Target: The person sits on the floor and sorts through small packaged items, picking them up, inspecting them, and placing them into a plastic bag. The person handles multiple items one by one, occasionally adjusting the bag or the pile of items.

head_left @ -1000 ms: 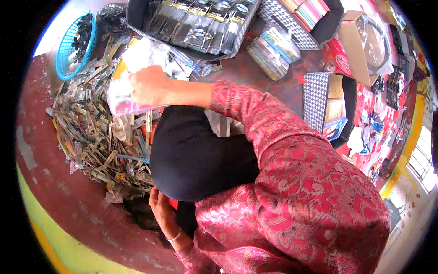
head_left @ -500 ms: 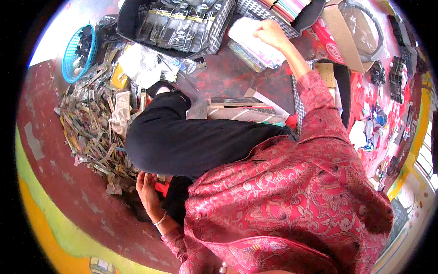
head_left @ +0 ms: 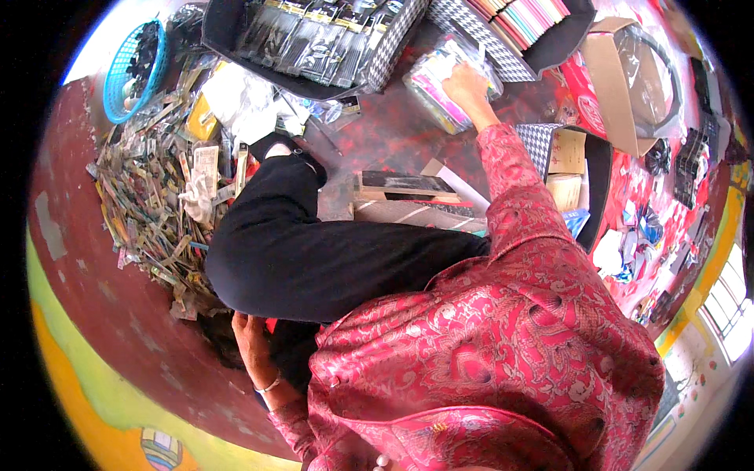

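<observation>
My right hand point(head_left: 465, 81) grips the clear plastic packet of colourful items point(head_left: 440, 86) on the floor point(head_left: 377, 133); my left hand point(head_left: 250, 339) rests open by my leg. The packet looks light, crinkly, slippery; best pinched at its edge.

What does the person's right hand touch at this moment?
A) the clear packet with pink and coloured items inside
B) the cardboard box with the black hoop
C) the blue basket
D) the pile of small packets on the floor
A: the right hand is stretched forward and rests on the clear packet of pink and coloured items, far from the blue basket and the pile of small packets.
</observation>
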Action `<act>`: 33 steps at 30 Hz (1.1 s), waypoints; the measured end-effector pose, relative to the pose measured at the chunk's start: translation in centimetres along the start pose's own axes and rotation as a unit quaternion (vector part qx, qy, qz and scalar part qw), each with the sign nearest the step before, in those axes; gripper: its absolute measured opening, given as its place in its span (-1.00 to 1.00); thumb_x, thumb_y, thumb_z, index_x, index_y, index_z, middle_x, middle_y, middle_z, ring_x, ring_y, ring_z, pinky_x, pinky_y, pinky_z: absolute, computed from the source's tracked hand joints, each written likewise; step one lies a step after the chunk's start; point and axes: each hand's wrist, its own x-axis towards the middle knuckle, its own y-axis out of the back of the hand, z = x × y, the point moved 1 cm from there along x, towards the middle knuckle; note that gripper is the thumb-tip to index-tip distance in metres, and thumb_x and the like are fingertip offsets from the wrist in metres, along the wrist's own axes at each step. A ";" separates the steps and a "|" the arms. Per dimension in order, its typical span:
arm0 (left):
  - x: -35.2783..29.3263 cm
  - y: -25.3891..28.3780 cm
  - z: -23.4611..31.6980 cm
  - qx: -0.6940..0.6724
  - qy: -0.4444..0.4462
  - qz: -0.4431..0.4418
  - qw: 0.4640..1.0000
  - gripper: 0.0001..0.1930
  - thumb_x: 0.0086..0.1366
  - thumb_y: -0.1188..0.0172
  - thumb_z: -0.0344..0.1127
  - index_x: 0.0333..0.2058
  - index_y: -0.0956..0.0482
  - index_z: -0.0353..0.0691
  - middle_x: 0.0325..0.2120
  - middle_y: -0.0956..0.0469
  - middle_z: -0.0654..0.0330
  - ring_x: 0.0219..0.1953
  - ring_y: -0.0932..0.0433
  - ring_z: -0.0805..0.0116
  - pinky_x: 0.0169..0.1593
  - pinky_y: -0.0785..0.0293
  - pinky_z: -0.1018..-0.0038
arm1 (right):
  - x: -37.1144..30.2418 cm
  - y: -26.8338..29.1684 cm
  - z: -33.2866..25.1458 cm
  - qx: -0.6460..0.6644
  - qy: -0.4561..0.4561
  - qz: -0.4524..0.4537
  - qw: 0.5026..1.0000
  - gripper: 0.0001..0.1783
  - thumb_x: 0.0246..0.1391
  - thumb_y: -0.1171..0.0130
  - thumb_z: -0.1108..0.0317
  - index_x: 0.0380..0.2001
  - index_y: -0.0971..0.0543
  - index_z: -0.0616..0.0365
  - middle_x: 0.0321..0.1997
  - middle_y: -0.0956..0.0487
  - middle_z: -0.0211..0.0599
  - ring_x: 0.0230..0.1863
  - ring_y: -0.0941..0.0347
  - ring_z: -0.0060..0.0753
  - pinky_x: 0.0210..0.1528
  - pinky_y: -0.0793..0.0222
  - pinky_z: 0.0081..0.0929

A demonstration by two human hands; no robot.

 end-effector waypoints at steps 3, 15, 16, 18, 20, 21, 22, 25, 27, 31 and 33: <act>-1.0 -0.4 -0.3 -0.009 -0.018 -0.007 1.000 -0.69 0.11 -0.03 -0.25 -0.27 -0.40 -0.41 -0.38 -0.45 0.25 -0.37 -0.39 0.53 -0.27 -0.31 0.60 | -0.6 1.5 -0.7 -0.026 0.023 -0.085 0.996 -0.53 -0.16 0.04 0.08 -0.35 -0.49 0.31 -0.22 -0.44 0.10 -0.18 -0.39 0.02 -0.15 -0.27 -0.17; 1.2 5.9 2.2 0.055 -0.183 0.081 0.978 -0.63 0.13 0.04 -0.45 -0.05 -0.28 -0.34 -0.40 -0.45 0.20 -0.38 -0.39 0.50 -0.28 -0.34 0.59 | 0.9 2.9 1.1 0.161 -0.068 -0.096 0.980 -0.66 -0.04 0.03 0.18 -0.42 -0.46 0.30 -0.66 -0.46 -0.24 -0.70 -0.40 -0.40 -0.77 -0.28 -0.48; 0.7 6.4 3.0 0.024 -0.210 0.094 0.973 -0.65 0.13 0.04 -0.44 -0.07 -0.30 -0.34 -0.40 -0.45 0.20 -0.37 -0.39 0.50 -0.27 -0.33 0.59 | 1.4 4.5 0.7 0.197 -0.020 -0.096 0.975 -0.70 -0.04 0.03 0.21 -0.40 -0.46 0.27 -0.65 -0.46 -0.27 -0.71 -0.38 -0.45 -0.77 -0.26 -0.53; -0.9 7.6 3.9 -0.040 -0.248 0.132 0.959 -0.69 0.15 0.04 -0.40 -0.11 -0.35 -0.34 -0.39 -0.46 0.21 -0.34 -0.39 0.52 -0.24 -0.32 0.61 | 0.3 8.5 -2.6 0.279 0.053 -0.080 0.956 -0.75 -0.03 0.02 0.26 -0.38 -0.47 0.22 -0.63 -0.47 -0.33 -0.73 -0.35 -0.56 -0.77 -0.19 -0.63; -2.9 8.7 4.9 -0.045 -0.287 0.159 0.944 -0.70 0.18 0.05 -0.32 -0.13 -0.38 -0.31 -0.40 -0.45 0.26 -0.31 -0.39 0.53 -0.24 -0.31 0.61 | -1.9 13.9 -8.1 0.376 0.138 -0.042 0.915 -0.83 -0.04 -0.03 0.33 -0.46 -0.50 0.23 -0.63 -0.48 -0.36 -0.72 -0.34 -0.63 -0.72 -0.24 -0.67; -3.8 9.2 4.8 -0.048 -0.305 0.177 0.935 -0.72 0.18 0.05 -0.31 -0.16 -0.40 -0.31 -0.42 -0.45 0.27 -0.33 -0.39 0.55 -0.25 -0.31 0.61 | -3.9 16.7 -11.5 0.408 0.188 -0.040 0.893 -0.84 -0.05 -0.04 0.34 -0.47 -0.48 0.23 -0.65 -0.46 -0.38 -0.74 -0.30 -0.65 -0.73 -0.19 -0.71; -4.7 9.8 4.8 -0.047 -0.292 0.187 0.937 -0.74 0.18 0.04 -0.30 -0.20 -0.42 -0.30 -0.44 -0.45 0.28 -0.36 -0.39 0.56 -0.27 -0.31 0.63 | -5.9 19.1 -14.2 0.415 0.229 -0.027 0.880 -0.85 -0.05 -0.05 0.35 -0.48 -0.48 0.23 -0.65 -0.46 -0.39 -0.75 -0.28 -0.67 -0.73 -0.16 -0.74; -4.1 10.7 4.2 -0.048 -0.280 0.184 0.941 -0.80 0.16 0.00 -0.27 -0.41 -0.46 -0.30 -0.57 -0.43 0.33 -0.51 -0.35 0.60 -0.41 -0.28 0.69 | -9.7 23.7 -20.2 0.498 0.312 -0.054 0.807 -0.87 -0.04 -0.08 0.36 -0.51 -0.48 0.20 -0.64 -0.46 -0.40 -0.75 -0.24 -0.73 -0.72 -0.09 -0.80; -2.5 11.5 2.7 0.005 -0.276 0.180 0.944 -0.79 0.15 -0.01 -0.26 -0.51 -0.45 -0.31 -0.62 -0.42 0.32 -0.56 -0.34 0.60 -0.47 -0.28 0.69 | -13.8 26.0 -24.7 0.519 0.407 -0.078 0.748 -0.86 -0.04 -0.09 0.34 -0.51 -0.48 0.20 -0.63 -0.45 -0.38 -0.71 -0.25 -0.74 -0.71 -0.09 -0.83; -0.7 13.0 0.2 -0.012 -0.251 0.222 0.942 -0.72 0.16 0.03 -0.21 -0.57 -0.41 -0.33 -0.66 -0.43 0.27 -0.58 -0.36 0.56 -0.48 -0.31 0.62 | -19.6 28.1 -33.3 0.408 0.511 -0.073 0.753 -0.89 -0.06 -0.09 0.40 -0.50 -0.50 0.23 -0.64 -0.44 -0.39 -0.71 -0.25 -0.72 -0.66 -0.13 -0.79; -0.8 13.8 -0.2 -0.010 -0.238 0.223 0.945 -0.69 0.17 0.05 -0.19 -0.58 -0.41 -0.34 -0.66 -0.43 0.25 -0.58 -0.37 0.53 -0.47 -0.32 0.59 | -20.8 27.7 -37.4 0.341 0.543 -0.118 0.758 -0.84 -0.06 -0.07 0.35 -0.51 -0.51 0.24 -0.65 -0.44 -0.43 -0.71 -0.24 -0.72 -0.66 -0.13 -0.77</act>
